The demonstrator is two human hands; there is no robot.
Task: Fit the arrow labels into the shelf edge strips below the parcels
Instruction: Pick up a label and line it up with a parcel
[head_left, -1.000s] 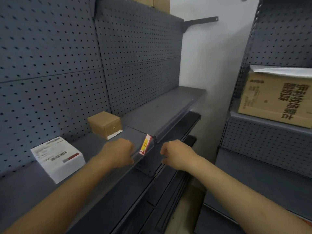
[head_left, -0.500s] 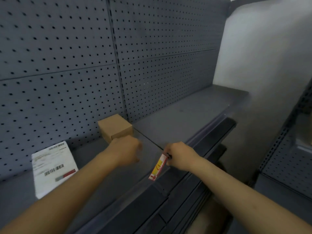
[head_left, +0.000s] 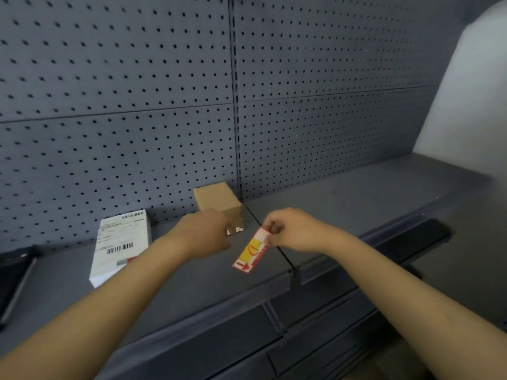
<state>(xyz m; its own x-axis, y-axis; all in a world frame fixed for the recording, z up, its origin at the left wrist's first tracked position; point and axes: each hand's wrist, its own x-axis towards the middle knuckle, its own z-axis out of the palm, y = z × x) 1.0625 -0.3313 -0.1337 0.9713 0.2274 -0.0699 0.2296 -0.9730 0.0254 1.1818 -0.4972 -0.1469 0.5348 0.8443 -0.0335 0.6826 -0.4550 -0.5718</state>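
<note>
Both bare forearms reach forward. The right hand [head_left: 295,231] pinches a red-and-yellow arrow label [head_left: 251,252]. The left hand [head_left: 205,233] is loosely curled, holding nothing.

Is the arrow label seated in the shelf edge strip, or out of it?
Out. The right hand pinches the arrow label by its top end, above the shelf.

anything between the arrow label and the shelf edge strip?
Nothing visible. The right hand pinches the arrow label above the shelf, just behind the front edge strip. The left hand is off to the side, by the brown parcel.
</note>
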